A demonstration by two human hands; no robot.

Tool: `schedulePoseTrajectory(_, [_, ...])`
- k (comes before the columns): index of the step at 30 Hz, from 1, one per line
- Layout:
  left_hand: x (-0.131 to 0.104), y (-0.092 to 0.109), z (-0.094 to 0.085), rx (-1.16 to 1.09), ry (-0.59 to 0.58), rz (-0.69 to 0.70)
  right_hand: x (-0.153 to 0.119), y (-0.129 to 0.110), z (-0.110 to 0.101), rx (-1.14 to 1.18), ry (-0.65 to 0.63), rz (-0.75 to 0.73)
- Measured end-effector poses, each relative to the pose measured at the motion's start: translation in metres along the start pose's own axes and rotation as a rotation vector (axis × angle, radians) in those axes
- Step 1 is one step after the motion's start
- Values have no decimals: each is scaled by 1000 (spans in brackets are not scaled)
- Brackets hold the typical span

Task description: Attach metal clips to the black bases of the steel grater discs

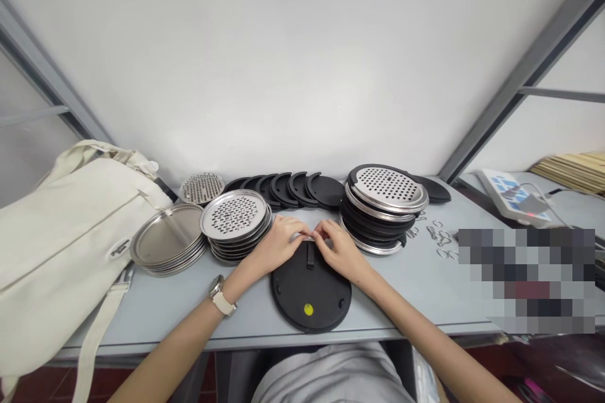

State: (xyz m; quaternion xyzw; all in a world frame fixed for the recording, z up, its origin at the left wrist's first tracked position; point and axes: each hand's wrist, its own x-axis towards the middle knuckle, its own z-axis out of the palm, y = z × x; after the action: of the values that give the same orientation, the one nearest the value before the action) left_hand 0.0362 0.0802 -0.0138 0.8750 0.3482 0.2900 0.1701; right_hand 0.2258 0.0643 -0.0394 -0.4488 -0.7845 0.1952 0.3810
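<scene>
A round black disc [312, 289] lies flat before me at the table's front edge, with a short black strap [311, 255] at its top and a yellow dot [308, 309] low on its face. My left hand [285, 238] and my right hand [334, 240] meet at the disc's upper rim by the strap. The fingers of both are closed in a pinch. Between the fingertips shows a thin, light, shiny piece, too small to make out. On my left wrist is a watch [220, 294].
Left stand plain metal plates [167, 236] and a grater-plate stack [235, 217]; behind, black discs [326, 190] overlap. To the right are a taller grater stack [387, 185] and loose metal rings and clips [442, 236]. A cream bag [70, 220] covers the left end. A pixelated patch hides the right side.
</scene>
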Motion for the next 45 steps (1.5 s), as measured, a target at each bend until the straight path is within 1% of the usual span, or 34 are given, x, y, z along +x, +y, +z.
schedulePoseTrajectory(6, [1,3,0,10,27,-16,-1,-1,1,3,-53,-61])
schedulePoseTrajectory(13, [-3,2,8,45,52,-58,1,4,2,13,0,-44])
schedulePoseTrajectory(17, [-6,1,15,83,29,-68,1,8,3,16,34,-29])
schedulePoseTrajectory(21, [-8,0,20,125,8,-87,1,9,2,25,42,-23])
schedulePoseTrajectory(24, [-8,-1,22,163,1,-109,0,6,1,5,19,-42])
schedulePoseTrajectory(27, [-8,-2,23,196,-8,-123,0,2,0,-1,-21,-58])
schedulePoseTrajectory(33, [-8,-3,23,228,-25,-140,0,-3,-1,24,-73,-45])
schedulePoseTrajectory(45, [-8,-4,23,285,-49,-139,-1,-3,-1,16,-63,-28])
